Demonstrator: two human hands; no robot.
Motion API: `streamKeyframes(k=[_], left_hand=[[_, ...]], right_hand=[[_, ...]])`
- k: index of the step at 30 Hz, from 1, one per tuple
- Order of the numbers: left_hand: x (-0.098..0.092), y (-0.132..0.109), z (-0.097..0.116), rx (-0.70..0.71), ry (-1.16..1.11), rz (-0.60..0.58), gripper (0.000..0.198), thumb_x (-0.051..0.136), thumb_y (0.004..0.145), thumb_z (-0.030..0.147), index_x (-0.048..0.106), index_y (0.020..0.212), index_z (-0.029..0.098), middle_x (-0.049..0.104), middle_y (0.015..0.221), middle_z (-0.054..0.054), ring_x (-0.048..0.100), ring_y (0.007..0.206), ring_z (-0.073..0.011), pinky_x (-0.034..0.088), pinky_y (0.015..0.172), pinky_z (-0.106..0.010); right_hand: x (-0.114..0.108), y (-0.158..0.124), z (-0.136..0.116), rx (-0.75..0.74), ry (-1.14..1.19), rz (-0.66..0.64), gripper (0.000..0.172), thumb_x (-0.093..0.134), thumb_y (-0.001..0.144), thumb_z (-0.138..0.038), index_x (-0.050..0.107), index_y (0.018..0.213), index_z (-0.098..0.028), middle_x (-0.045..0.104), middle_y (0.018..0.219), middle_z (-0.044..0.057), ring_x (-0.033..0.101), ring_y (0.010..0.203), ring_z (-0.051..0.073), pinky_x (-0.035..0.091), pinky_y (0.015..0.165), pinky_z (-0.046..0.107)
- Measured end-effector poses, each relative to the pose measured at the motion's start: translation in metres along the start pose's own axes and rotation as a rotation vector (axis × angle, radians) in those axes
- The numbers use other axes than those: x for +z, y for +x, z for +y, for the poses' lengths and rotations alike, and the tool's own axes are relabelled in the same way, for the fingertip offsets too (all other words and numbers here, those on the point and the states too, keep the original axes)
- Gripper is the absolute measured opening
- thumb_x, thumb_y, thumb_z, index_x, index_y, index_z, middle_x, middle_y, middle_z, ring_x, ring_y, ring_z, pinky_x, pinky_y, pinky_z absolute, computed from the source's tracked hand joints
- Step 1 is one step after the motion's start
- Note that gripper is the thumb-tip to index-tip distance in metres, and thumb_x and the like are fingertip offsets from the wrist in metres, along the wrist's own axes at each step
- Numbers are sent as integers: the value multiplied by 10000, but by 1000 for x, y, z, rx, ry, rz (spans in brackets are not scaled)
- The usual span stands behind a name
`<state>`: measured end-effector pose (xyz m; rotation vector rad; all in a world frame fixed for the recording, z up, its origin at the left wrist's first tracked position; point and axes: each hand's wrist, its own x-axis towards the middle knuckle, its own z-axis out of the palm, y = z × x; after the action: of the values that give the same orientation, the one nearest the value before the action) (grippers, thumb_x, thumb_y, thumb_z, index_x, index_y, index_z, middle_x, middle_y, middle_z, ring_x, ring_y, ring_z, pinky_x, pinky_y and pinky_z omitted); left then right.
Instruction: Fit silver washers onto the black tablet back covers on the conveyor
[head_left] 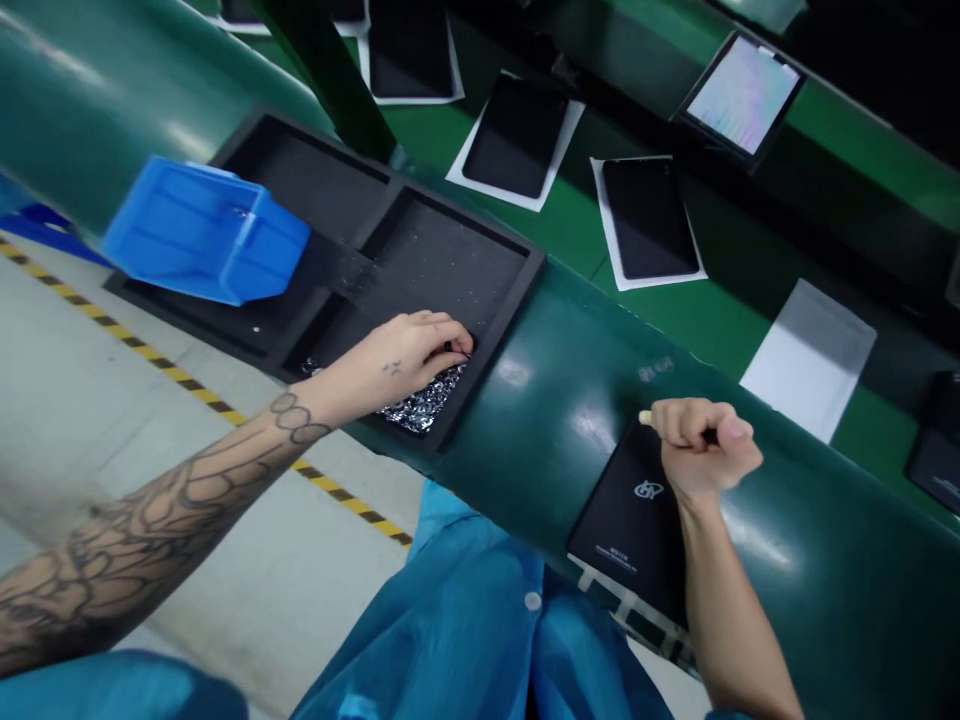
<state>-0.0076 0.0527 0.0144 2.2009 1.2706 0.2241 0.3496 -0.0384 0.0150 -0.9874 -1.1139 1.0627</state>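
My left hand (409, 360) reaches into the front compartment of a black divided tray (536, 265). Its thumb and fingers are pinched together above a heap of small shiny metallic pieces (427, 410); whatever lies between the fingertips is hidden. My right hand (705, 445) is closed in a fist around a slim object with a pale cream tip (645, 417), most of it concealed by the fingers. Beneath and beside that fist, a black tablet (626, 510) lies with its logo side up at the green bench's front edge.
A blue plastic bin (202, 235) sits on the tray's left part. Several dark-screened tablets, such as one tablet (649, 220), rest on white sheets along the green bench (555, 400). A lit screen (742, 95) stands behind, and a pale sleeve (810, 355) lies at right.
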Motion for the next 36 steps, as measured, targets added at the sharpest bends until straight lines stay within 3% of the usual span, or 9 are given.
streamKeyframes(k=[10,14,18,20,23,26,29,33,36], left_hand=[[0,-9,7,-61,21,-32,311,452,1091,439,678,1118,228,751,1133,-98,725,970,-270,564,934,-429],[-18,-15,11,-100,9,68,296,507,1087,457,675,1020,223,751,1043,-80,723,936,-260,580,894,-394],[-19,-26,47,-56,49,312,217,566,1097,380,686,1007,224,757,973,-25,700,838,-208,564,811,-339],[-2,-33,74,41,-7,394,148,585,1106,307,700,1064,225,762,947,6,678,760,-158,546,747,-287],[43,-43,117,259,-258,213,147,556,1124,240,698,1092,217,743,938,2,694,765,-131,548,726,-245],[94,-50,145,303,-497,0,191,492,1145,208,664,1063,212,703,970,-23,705,845,-140,567,787,-247],[131,-56,153,258,-625,-42,189,480,1147,201,646,1058,215,698,1052,-55,707,930,-161,584,858,-273],[159,-71,156,213,-722,57,120,545,1125,213,652,1072,214,724,1053,-53,730,986,-176,599,1054,-366],[177,-79,163,198,-778,130,94,574,1102,191,651,1052,212,736,996,-20,746,944,-159,515,1249,-472]], right_hand=[[0,0,-1,-2,60,-3,729,594,983,-645,236,501,-232,115,453,-50,137,402,99,124,523,315],[1,-1,0,-14,75,46,727,608,977,-636,244,498,-229,129,444,-46,139,402,99,115,525,317],[6,-6,8,-31,79,119,752,617,961,-703,246,499,-240,137,447,-55,154,398,101,126,519,314],[11,-6,15,-47,79,167,762,634,938,-727,236,494,-252,130,451,-64,156,398,100,130,502,307],[13,0,13,-61,93,176,750,640,928,-705,224,489,-262,127,448,-75,141,401,93,129,464,293],[-3,11,-21,-5,143,121,703,597,955,-671,235,511,-264,130,449,-78,153,407,99,194,439,287],[-38,1,-69,39,144,152,611,572,990,-617,367,548,-248,242,479,-62,185,416,97,249,440,276],[-79,-66,-93,315,-215,303,452,707,944,-645,709,796,-218,692,734,38,257,422,67,196,406,248],[-81,-139,-82,685,-476,437,482,872,834,-615,802,1107,-224,817,1101,124,325,453,58,230,409,246]])
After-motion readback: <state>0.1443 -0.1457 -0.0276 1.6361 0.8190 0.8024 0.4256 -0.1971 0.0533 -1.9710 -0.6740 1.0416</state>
